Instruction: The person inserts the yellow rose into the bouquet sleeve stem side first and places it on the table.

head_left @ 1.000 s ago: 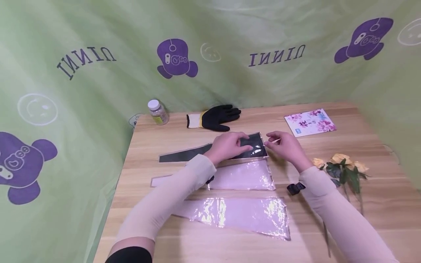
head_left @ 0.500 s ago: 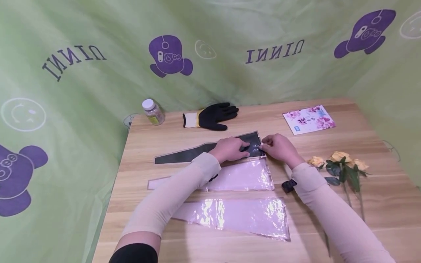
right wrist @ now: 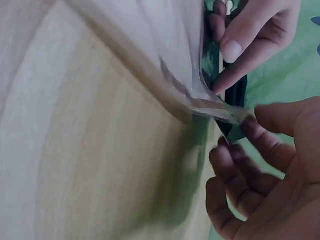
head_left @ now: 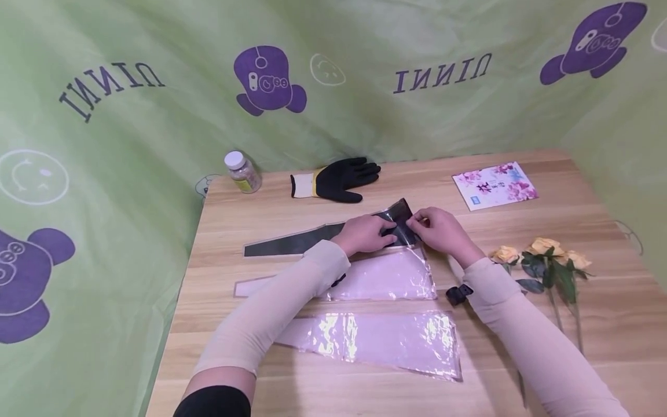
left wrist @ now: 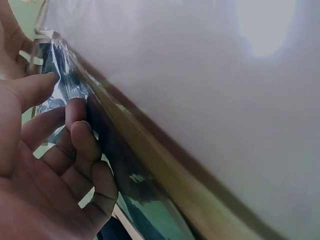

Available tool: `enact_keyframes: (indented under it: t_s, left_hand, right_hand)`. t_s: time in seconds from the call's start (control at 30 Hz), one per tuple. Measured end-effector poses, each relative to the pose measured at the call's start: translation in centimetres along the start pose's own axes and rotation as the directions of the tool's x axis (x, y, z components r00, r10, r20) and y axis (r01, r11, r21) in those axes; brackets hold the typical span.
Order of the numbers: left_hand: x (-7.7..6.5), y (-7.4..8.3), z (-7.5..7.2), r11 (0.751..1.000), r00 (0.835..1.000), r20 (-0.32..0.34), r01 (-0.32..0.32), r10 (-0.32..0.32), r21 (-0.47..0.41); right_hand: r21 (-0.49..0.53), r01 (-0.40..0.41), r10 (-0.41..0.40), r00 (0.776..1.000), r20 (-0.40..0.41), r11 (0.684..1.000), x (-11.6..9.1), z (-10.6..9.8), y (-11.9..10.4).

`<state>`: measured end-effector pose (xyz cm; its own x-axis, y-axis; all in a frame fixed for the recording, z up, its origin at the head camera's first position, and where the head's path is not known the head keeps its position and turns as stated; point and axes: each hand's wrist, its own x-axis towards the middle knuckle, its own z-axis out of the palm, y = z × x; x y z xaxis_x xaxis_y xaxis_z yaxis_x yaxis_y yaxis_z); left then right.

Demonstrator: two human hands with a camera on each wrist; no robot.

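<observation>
A black tapered plastic sleeve [head_left: 283,244] with a pale border and glossy front lies across the table in the head view. My left hand [head_left: 363,233] rests on it near the wide end, thumb and index finger apart. At that end my right hand [head_left: 440,230] pinches the sleeve's edge, which is lifted and bent. In the right wrist view, clear film [right wrist: 227,111] reaches the right thumb and index finger; the other fingers curl loosely. The left wrist view shows the left fingers [left wrist: 85,142] bent against the black sleeve. Nearer me lie two pinkish-white sleeves, the middle one [head_left: 385,278] and the front one [head_left: 396,341].
Behind the sleeves are a black-and-white work glove [head_left: 341,180], a white-capped jar [head_left: 243,172] and a floral-printed packet [head_left: 495,185]. Yellow roses [head_left: 547,248] with long stems lie by my right forearm. A green curtain [head_left: 365,121] hangs along the table's back edge.
My right hand has moved left onto the black sleeve's wide end and pinches it. That end, flat before, is now raised and creased. The left hand has stayed on the sleeve.
</observation>
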<state>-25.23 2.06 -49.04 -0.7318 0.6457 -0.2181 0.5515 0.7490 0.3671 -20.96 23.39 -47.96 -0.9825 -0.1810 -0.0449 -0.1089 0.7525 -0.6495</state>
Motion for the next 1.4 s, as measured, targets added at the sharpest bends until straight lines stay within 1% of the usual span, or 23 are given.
enact_keyframes:
  t_s: [0.1, 0.2, 0.23, 0.3, 0.37, 0.43, 0.47, 0.5, 0.53, 0.57, 0.6, 0.7, 0.77, 0.83, 0.9, 0.97, 1.0, 1.07, 1.1, 1.17, 1.23, 1.33, 1.4]
  left_hand:
    - [0.0, -0.2, 0.0, 0.999, 0.999, -0.032, 0.005, -0.006, -0.033]
    - [0.0, -0.4, 0.0, 0.991, 0.996, -0.091, 0.006, -0.019, -0.135]
    - [0.0, -0.5, 0.1, 0.983, 0.992, -0.122, 0.006, -0.028, -0.183]
    - [0.1, -0.6, 0.0, 0.957, 0.98, -0.192, -0.006, -0.052, -0.289]
    - [0.1, -0.5, 0.0, 0.92, 0.959, -0.271, -0.034, -0.08, -0.39]
    - [0.2, -0.3, -0.2, 0.885, 0.934, -0.341, -0.064, -0.11, -0.462]
    - [0.3, -0.1, -0.3, 0.867, 0.923, -0.363, -0.076, -0.126, -0.493]
    - [0.4, 0.1, -0.4, 0.844, 0.917, -0.373, -0.082, -0.145, -0.53]
    - [0.4, 0.2, -0.4, 0.818, 0.915, -0.371, -0.086, -0.162, -0.569]
    - [0.5, 0.4, -0.4, 0.791, 0.916, -0.357, -0.081, -0.181, -0.607]
    - [0.6, 0.5, -0.4, 0.762, 0.921, -0.335, -0.069, -0.2, -0.644]
    - [0.8, 0.9, -0.2, 0.666, 0.938, -0.253, -0.032, -0.238, -0.746]
    - [0.9, 1.0, 0.1, 0.618, 0.941, -0.225, -0.021, -0.254, -0.786]
    - [1.1, 1.2, 0.2, 0.574, 0.941, -0.211, -0.022, -0.265, -0.819]
    - [1.3, 1.2, 0.2, 0.538, 0.937, -0.209, -0.027, -0.28, -0.843]
    - [1.4, 1.3, 0.2, 0.507, 0.935, -0.203, -0.03, -0.289, -0.862]
    - [1.5, 1.3, 0.1, 0.497, 0.934, -0.2, -0.029, -0.296, -0.867]
    - [1.5, 1.3, 0.2, 0.489, 0.93, -0.203, -0.029, -0.307, -0.872]
    - [1.6, 1.3, 0.2, 0.493, 0.928, -0.207, -0.03, -0.31, -0.869]
    - [1.6, 1.2, 0.2, 0.513, 0.923, -0.225, -0.035, -0.312, -0.858]
    - [1.5, 1.2, 0.2, 0.557, 0.916, -0.258, -0.047, -0.306, -0.829]
    - [1.3, 1.2, 0.2, 0.632, 0.906, -0.319, -0.078, -0.277, -0.771]
    - [1.2, 1.2, 0.1, 0.665, 0.901, -0.347, -0.093, -0.259, -0.741]
  right_hand:
    - [0.014, 0.024, -0.024, 1.0, -0.006, 1.0, 0.0, -0.1, -0.4]
    - [0.019, 0.039, -0.038, 0.999, -0.013, 0.999, 0.0, -0.1, -0.7]
    - [0.019, 0.042, -0.042, 0.999, -0.017, 0.999, 0.0, -0.1, -0.8]
    - [0.013, 0.046, -0.046, 0.999, -0.027, 0.999, 0.0, -0.1, -0.9]
    - [0.007, 0.049, -0.048, 0.998, -0.04, 0.999, 0.1, -0.1, -0.9]
    - [0.004, 0.051, -0.051, 0.997, -0.052, 0.999, 0.3, -0.1, -0.9]
    - [0.003, 0.053, -0.052, 0.997, -0.057, 0.999, 0.3, -0.1, -0.9]
    - [0.002, 0.055, -0.055, 0.997, -0.062, 0.998, 0.4, -0.1, -0.9]
    - [0.0, 0.057, -0.057, 0.996, -0.065, 0.998, 0.5, -0.1, -0.9]
    - [-0.002, 0.059, -0.059, 0.996, -0.066, 0.998, 0.6, -0.1, -0.9]
    - [-0.002, 0.061, -0.061, 0.996, -0.066, 0.998, 0.6, -0.1, -0.9]
    - [-0.005, 0.062, -0.062, 0.996, -0.064, 0.998, 0.8, -0.1, -1.0]
    - [-0.004, 0.059, -0.059, 0.997, -0.059, 0.998, 0.8, -0.1, -1.0]
    - [0.0, 0.056, -0.056, 0.997, -0.053, 0.998, 0.8, 0.0, -1.0]
    - [0.004, 0.059, -0.059, 0.997, -0.05, 0.998, 0.8, 0.0, -0.9]
    - [0.01, 0.067, -0.067, 0.997, -0.05, 0.998, 0.8, 0.1, -0.8]
    - [0.012, 0.071, -0.07, 0.996, -0.051, 0.997, 0.7, 0.1, -0.8]
    - [0.015, 0.078, -0.078, 0.995, -0.055, 0.997, 0.7, 0.1, -0.7]
    - [0.017, 0.084, -0.083, 0.995, -0.057, 0.996, 0.6, 0.1, -0.6]
    - [0.02, 0.086, -0.085, 0.995, -0.06, 0.996, 0.6, 0.1, -0.6]
    - [0.021, 0.087, -0.085, 0.994, -0.063, 0.996, 0.6, 0.2, -0.7]
    - [0.023, 0.09, -0.089, 0.994, -0.067, 0.996, 0.5, 0.2, -0.8]
    - [0.029, 0.094, -0.092, 0.993, -0.068, 0.995, 0.4, 0.1, -0.8]
